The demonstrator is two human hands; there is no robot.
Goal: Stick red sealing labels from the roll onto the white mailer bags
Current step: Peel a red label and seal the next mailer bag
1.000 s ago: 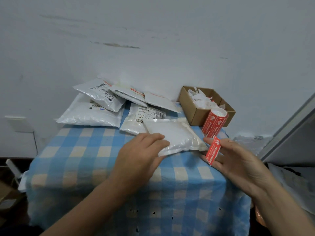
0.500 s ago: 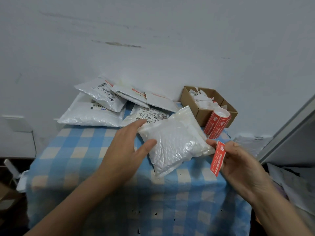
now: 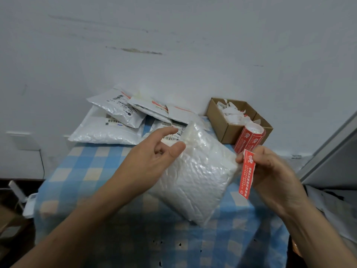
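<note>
From the head camera, your left hand [image 3: 152, 161] grips the white mailer bag [image 3: 195, 180] at its upper left edge. The thumb lies on the front and the forefinger reaches up past the top corner. The bag is tilted above the blue checked tablecloth [image 3: 81, 171], its long side running from 11 o'clock down to 5 o'clock. Whether its lower corner touches the cloth, you cannot tell.

Your right hand [image 3: 270, 176] is at the bag's 3 o'clock and pinches the top of a red label [image 3: 247, 175], which hangs down in front of the palm. Its fingertips meet the bag's right edge; it is unclear whether they hold the bag too.

The two hands are apart, with the bag between them.

The roll of red labels [image 3: 249, 140] stands tilted at 1 o'clock from the bag, leaning against a cardboard box [image 3: 229, 128] that holds white paper scraps. At 10 o'clock, a pile of other mailer bags [image 3: 116, 120] lies against the wall, some with barcodes showing.
</note>
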